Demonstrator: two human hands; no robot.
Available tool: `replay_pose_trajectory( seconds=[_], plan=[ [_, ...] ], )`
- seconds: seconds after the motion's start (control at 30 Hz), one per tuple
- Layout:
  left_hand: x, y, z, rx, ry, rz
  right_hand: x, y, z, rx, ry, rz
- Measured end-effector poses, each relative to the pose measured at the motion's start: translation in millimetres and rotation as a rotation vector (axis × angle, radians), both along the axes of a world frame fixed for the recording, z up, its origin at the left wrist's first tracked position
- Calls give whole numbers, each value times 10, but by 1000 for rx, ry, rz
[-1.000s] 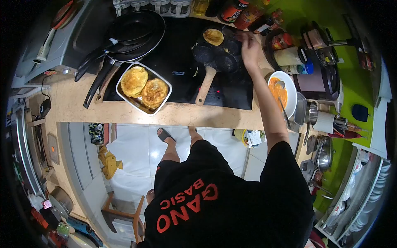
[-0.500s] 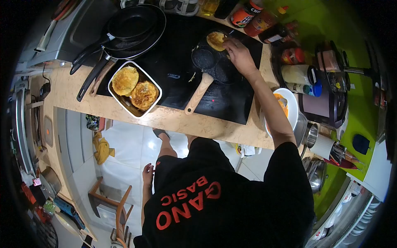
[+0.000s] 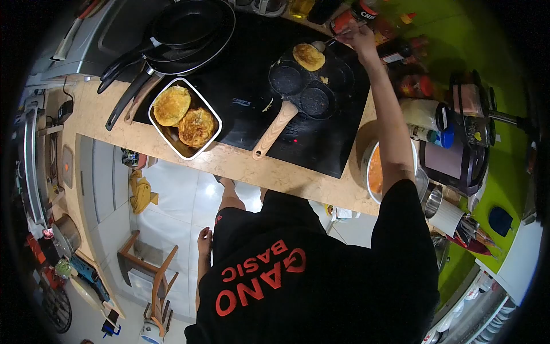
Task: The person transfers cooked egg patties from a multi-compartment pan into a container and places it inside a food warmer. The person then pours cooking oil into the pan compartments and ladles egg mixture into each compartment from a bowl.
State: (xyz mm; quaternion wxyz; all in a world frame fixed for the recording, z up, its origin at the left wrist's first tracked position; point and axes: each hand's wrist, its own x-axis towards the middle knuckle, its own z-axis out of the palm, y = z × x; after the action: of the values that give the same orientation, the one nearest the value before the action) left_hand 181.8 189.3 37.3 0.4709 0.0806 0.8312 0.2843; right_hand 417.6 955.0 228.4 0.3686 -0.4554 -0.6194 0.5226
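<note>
My right hand (image 3: 359, 41) is raised past the far right side of the pan, closed round the handle of a metal spoon (image 3: 319, 46). The spoon's bowl end is at the edge of a golden round egg patty (image 3: 309, 57), which lies over the far cup of a black multi-cup pan (image 3: 288, 79) with a wooden handle. The pan's other cups hold only small scraps. Below my right forearm stands a white bowl (image 3: 366, 172) of orange mixture, partly hidden by the arm. My left hand (image 3: 205, 241) hangs loosely at my side, holding nothing, fingers slightly curled.
A white rectangular container (image 3: 186, 156) with two browned patties (image 3: 196, 127) stands at the counter's front edge. Stacked frying pans (image 3: 186, 34) occupy the hob's left. Sauce bottles (image 3: 395, 54) and jars (image 3: 421, 112) line the right side. A wooden chair (image 3: 150, 266) is behind on the left.
My right hand has moved from the patty's edge up and right, and now holds a spoon. The patty sits slightly further right in the picture. My left hand stays at my side.
</note>
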Motion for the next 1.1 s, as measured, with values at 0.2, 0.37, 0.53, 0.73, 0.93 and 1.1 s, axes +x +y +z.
replay_pose_trajectory(
  seconds=[0.2,0.37,0.53,0.73,0.93,1.1],
  plan=[
    [-15,-94,-146,-18,25,-54,229,-24,-32,39,107,123],
    [-69,103,-75,-8,-11,-57,108,-384,366,103,19,139],
    [-99,231,-77,-28,-76,16,11,-393,283,240,-13,255],
    [-122,178,-121,-22,-68,20,-292,-655,222,698,-493,366],
    [81,1290,855,24,130,-380,-608,-365,320,797,-653,322],
    [485,3332,2030,665,551,-641,111,367,-246,-104,-122,66]
  ],
)
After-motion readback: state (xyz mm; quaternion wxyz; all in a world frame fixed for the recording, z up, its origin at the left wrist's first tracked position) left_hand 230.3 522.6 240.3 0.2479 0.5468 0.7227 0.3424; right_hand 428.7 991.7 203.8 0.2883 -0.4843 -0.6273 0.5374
